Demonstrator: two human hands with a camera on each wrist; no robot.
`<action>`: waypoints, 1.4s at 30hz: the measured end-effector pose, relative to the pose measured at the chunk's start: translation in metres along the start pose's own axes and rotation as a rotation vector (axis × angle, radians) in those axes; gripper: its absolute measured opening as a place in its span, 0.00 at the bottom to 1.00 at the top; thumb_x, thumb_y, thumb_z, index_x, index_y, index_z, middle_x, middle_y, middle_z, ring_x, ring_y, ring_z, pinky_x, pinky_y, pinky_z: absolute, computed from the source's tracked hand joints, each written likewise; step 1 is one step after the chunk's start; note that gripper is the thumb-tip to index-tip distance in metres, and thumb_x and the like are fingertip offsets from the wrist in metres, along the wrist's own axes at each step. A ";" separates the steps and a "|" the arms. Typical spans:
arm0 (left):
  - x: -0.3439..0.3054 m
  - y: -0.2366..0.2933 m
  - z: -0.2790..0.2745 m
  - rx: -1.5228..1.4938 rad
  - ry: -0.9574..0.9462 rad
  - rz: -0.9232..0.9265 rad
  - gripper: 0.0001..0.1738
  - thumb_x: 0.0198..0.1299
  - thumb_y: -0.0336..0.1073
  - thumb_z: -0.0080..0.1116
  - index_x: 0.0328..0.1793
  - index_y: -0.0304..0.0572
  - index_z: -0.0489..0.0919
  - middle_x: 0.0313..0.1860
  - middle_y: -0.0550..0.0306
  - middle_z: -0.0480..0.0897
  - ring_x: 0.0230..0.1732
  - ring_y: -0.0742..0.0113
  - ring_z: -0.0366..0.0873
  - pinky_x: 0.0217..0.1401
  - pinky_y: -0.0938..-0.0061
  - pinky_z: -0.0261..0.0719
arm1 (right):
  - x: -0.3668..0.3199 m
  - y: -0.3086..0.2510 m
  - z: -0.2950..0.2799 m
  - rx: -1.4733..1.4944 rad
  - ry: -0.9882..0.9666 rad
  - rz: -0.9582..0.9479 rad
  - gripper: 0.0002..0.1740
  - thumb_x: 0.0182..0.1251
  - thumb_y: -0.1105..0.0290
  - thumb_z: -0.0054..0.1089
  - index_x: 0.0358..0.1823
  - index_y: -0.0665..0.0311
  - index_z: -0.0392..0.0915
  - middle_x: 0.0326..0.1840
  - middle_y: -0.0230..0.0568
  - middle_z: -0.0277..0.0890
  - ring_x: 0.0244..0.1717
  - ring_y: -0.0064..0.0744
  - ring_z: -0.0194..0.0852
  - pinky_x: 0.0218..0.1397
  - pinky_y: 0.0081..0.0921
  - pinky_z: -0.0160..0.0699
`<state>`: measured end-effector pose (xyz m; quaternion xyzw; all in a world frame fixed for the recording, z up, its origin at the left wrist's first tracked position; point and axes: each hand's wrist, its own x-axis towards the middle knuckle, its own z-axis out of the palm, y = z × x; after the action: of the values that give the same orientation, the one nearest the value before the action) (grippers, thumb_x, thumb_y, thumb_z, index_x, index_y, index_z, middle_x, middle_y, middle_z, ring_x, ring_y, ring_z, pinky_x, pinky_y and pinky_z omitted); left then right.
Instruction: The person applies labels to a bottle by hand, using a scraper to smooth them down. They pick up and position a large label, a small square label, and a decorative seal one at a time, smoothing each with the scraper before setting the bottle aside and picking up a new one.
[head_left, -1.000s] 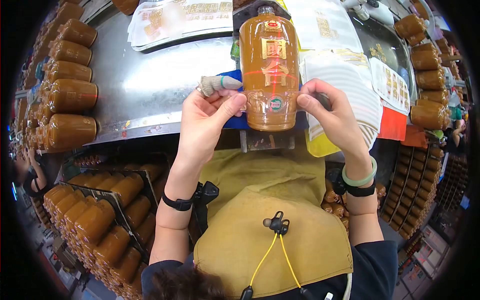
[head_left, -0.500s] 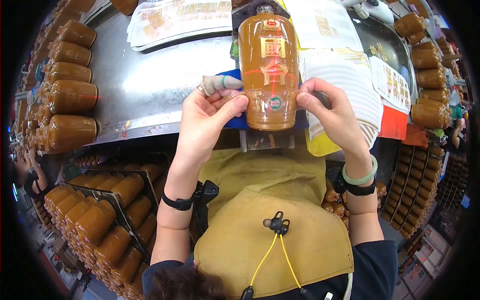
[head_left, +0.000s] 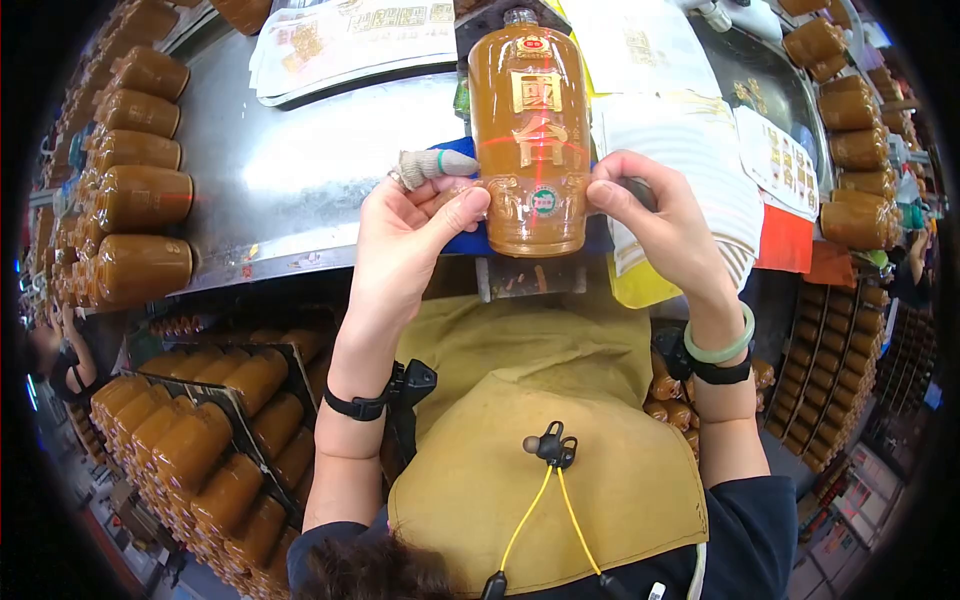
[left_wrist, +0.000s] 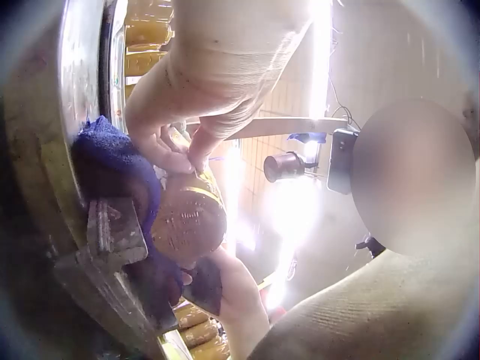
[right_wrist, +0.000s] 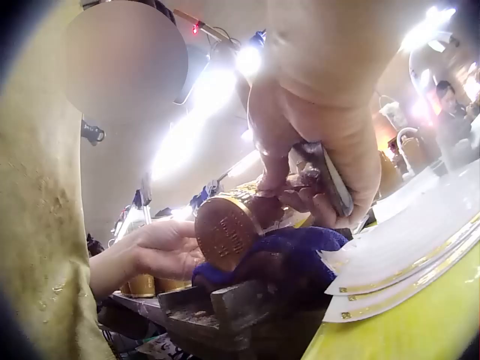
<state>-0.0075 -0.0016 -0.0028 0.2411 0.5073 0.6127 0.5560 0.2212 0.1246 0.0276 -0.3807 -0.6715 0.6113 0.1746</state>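
A brown glass bottle (head_left: 530,110) with large gold characters lies on a blue cloth (head_left: 462,243), neck away from me. Across its lower part runs a clear decal film (head_left: 541,203) with a small green emblem. At the bottle's left side my left hand (head_left: 410,215) pinches the film's end between thumb and fingers; a knitted cover is on one finger. Opposite, my right hand (head_left: 665,215) has its thumb at the film's right end. A dark flat scraper (right_wrist: 324,176) is tucked in its fingers. The bottle's round base (right_wrist: 223,232) faces me.
The cloth lies over a narrow stand (head_left: 530,278) at the metal table's (head_left: 300,150) front edge. Decal sheets (head_left: 350,45) lie at the far left, a stack of white sheets (head_left: 665,170) at right. Brown bottles (head_left: 145,198) line the left; crated bottles (head_left: 190,450) stand below.
The film, stretched between both hands over the bottle earlier, now lies closer against the glass. Both hands stay at its sides. The whole view has shifted slightly.
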 end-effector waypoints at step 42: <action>-0.001 0.000 0.001 -0.008 0.011 0.005 0.19 0.66 0.27 0.71 0.60 0.36 0.78 0.47 0.58 0.84 0.48 0.73 0.84 0.54 0.77 0.82 | 0.002 -0.001 0.000 0.012 -0.017 0.032 0.08 0.75 0.68 0.63 0.43 0.67 0.82 0.35 0.24 0.79 0.38 0.13 0.71 0.44 0.17 0.73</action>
<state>-0.0065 -0.0021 -0.0020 0.2370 0.5072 0.6174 0.5526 0.2196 0.1256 0.0285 -0.3853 -0.6632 0.6211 0.1612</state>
